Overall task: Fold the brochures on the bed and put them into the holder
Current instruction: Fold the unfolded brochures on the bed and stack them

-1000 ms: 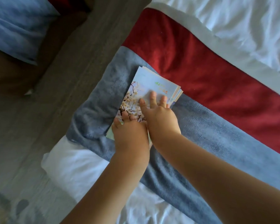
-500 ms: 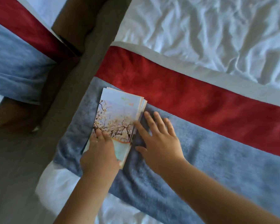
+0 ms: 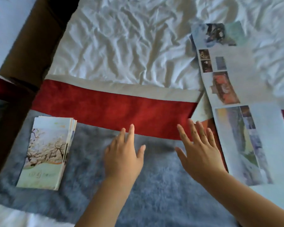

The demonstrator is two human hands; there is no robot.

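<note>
Paper: one folded stack (image 3: 46,153), two hands (image 3: 123,159) (image 3: 198,154)

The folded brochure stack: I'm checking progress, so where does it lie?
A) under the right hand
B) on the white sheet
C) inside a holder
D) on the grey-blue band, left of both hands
D: the folded brochure stack lies on the grey-blue band, apart from the left hand and right hand.
</note>
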